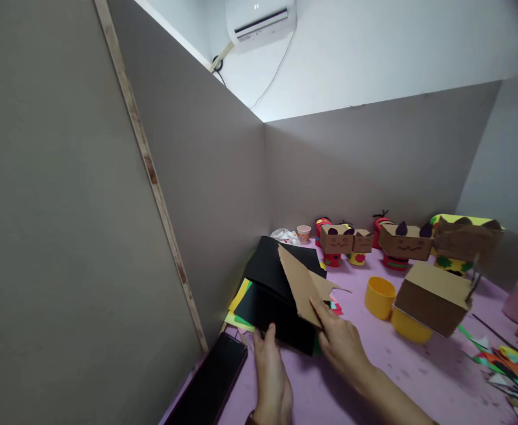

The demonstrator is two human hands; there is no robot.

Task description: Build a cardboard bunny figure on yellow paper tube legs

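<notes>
My right hand (341, 342) grips a jagged piece of brown cardboard (301, 283) by its lower edge and holds it tilted up over a stack of black paper (272, 295). My left hand (271, 366) rests on the near edge of the black sheets, thumb on top of them. Yellow and green sheets (238, 304) stick out under the black stack on the left. All of it lies on a pink table (374, 378).
A yellow cup (379, 297) and a cardboard box on a yellow cup (431, 298) stand to the right. Several box-headed figures (405, 242) line the back partition. A dark phone (212, 381) lies at the near left. Paper scraps (507, 363) lie at the right.
</notes>
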